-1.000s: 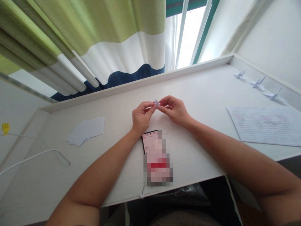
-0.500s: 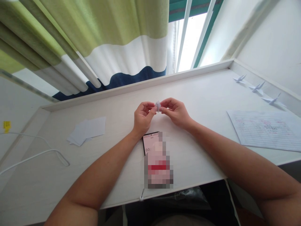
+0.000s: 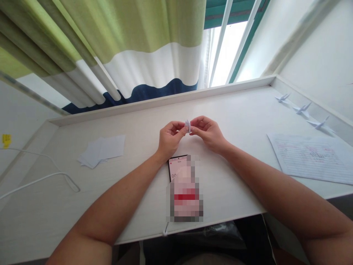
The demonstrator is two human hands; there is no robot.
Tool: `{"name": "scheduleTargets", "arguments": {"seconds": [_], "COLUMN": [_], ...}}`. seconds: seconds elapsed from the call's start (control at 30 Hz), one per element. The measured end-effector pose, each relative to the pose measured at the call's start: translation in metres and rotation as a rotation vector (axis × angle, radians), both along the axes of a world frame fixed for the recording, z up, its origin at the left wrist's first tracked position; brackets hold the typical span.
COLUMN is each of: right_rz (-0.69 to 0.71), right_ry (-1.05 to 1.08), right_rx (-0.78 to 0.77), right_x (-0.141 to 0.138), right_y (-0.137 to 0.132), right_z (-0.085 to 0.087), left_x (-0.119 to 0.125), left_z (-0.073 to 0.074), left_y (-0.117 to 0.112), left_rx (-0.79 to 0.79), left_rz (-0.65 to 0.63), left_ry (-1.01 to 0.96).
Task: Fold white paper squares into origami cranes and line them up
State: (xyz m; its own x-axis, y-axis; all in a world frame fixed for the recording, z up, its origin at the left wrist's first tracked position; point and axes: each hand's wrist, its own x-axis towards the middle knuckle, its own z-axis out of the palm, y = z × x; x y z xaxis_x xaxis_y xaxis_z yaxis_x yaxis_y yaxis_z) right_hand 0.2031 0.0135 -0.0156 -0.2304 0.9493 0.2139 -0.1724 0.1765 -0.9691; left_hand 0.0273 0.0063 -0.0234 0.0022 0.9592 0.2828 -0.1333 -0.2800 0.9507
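A small piece of folded white paper [image 3: 188, 126] is pinched upright between my two hands, above the middle of the desk. My left hand [image 3: 171, 138] grips its left side between thumb and fingers. On the other side, the thumb and fingertips of my right hand [image 3: 208, 133] close on its right edge. Fingers cover part of the paper, so its exact fold is too small to make out. Just below my hands lies a phone [image 3: 174, 169], its screen mostly blurred out.
Loose white paper sheets [image 3: 110, 147] lie at left, near a white cable [image 3: 55, 175]. Three folded paper cranes [image 3: 302, 108] line the desk's right side, behind a lined written sheet [image 3: 314, 156]. A raised rim [image 3: 165, 100] borders the white desk below the curtain [image 3: 132, 48].
The folded paper has turned a little between my fingers, its pointed top showing more plainly now. Both hands keep their grip, and the whole view has shifted slightly.
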Motion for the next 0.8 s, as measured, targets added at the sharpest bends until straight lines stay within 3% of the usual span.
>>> {"name": "scheduleTargets", "arguments": {"seconds": [0.23,0.8], "right_rz": [-0.188,-0.160], "right_ry": [-0.339,-0.493], "right_rx": [0.327,0.324], "right_x": [0.0027,0.0028], "right_y": [-0.0058,-0.0037], "right_z": [0.0033,-0.0010], "left_x": [-0.0004,-0.0023], "left_z": [-0.0002,-0.0049], "left_y": [0.0005,0.0026], "left_rx": [-0.022,-0.044], "left_rz": [0.025,0.026], "left_ry": [0.018,0.112]}}
